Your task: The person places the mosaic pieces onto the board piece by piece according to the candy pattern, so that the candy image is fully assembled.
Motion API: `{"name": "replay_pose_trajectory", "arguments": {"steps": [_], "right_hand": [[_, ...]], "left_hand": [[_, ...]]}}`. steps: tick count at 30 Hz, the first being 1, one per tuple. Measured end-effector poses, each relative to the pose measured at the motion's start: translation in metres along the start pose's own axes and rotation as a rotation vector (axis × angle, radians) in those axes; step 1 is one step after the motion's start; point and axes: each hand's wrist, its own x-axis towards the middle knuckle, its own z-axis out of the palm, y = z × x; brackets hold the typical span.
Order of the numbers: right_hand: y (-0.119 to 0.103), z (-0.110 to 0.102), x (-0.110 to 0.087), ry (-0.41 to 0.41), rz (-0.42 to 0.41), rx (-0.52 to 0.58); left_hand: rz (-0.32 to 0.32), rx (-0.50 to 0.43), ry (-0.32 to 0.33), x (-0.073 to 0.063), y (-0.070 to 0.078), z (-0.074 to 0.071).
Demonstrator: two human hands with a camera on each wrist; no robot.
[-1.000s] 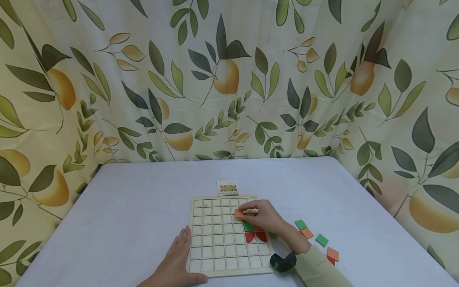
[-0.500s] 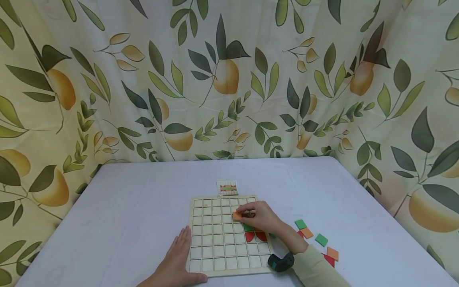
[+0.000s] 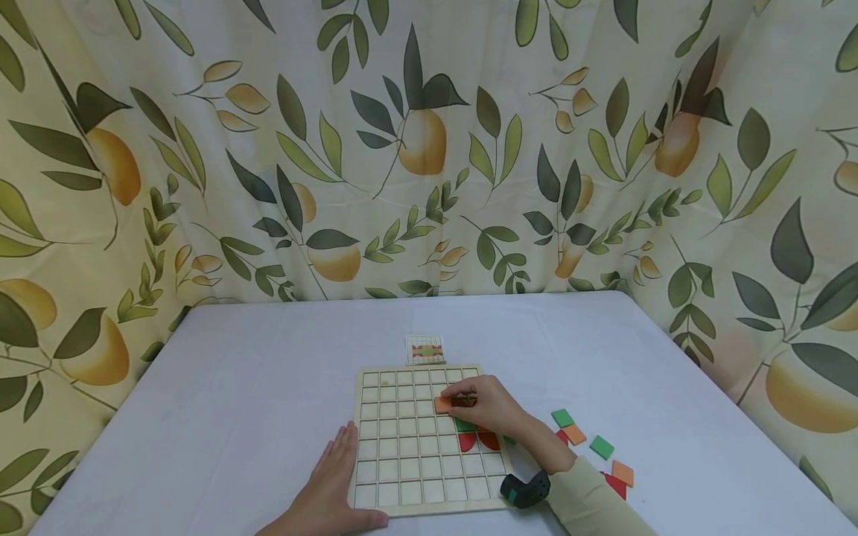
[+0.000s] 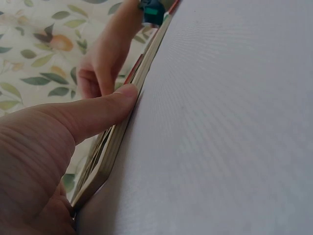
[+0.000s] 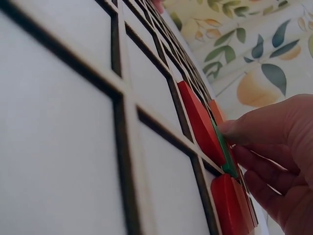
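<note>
A pale wooden grid board (image 3: pixel 442 511) lies on the white table, and my left hand (image 3: pixel 328 480) rests against its left side, fingers straight. In the left wrist view the thumb (image 4: pixel 105 110) lies on the board's near edge. Over the upper right of the grid, my right hand (image 3: pixel 494 406) pinches a square orange tile (image 3: pixel 442 405) between thumb and fingers. Just nearer me, a green tile (image 3: pixel 465 424) and two rounded red pieces, one at the left (image 3: pixel 466 443), sit in the cells. The right hand partly hides other pieces there.
A small pattern card (image 3: pixel 425 350) lies beyond the board's far edge. Right of the board are loose tiles: a green one (image 3: pixel 602 447), an orange one (image 3: pixel 623 473), red pieces (image 3: pixel 615 487) and several others. A patterned curtain (image 3: pixel 429 223) hangs behind the table.
My right hand has shifted slightly left and toward me with the orange tile, then stayed nearly still over the last half second. The left hand has not moved.
</note>
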Motion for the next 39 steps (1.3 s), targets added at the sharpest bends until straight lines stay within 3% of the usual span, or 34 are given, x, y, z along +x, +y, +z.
{"name": "replay_pose_trajectory", "arguments": {"steps": [13, 39], "right_hand": [[-0.0027, 0.0014, 0.0013, -0.004, 0.068, 0.02], [-0.0046, 0.002, 0.0012, 0.01, 0.056, -0.026]], "left_hand": [[-0.009, -0.008, -0.002, 0.0, 0.0022, -0.0007], [-0.003, 0.023, 0.004, -0.0001, 0.0015, 0.0004]]}}
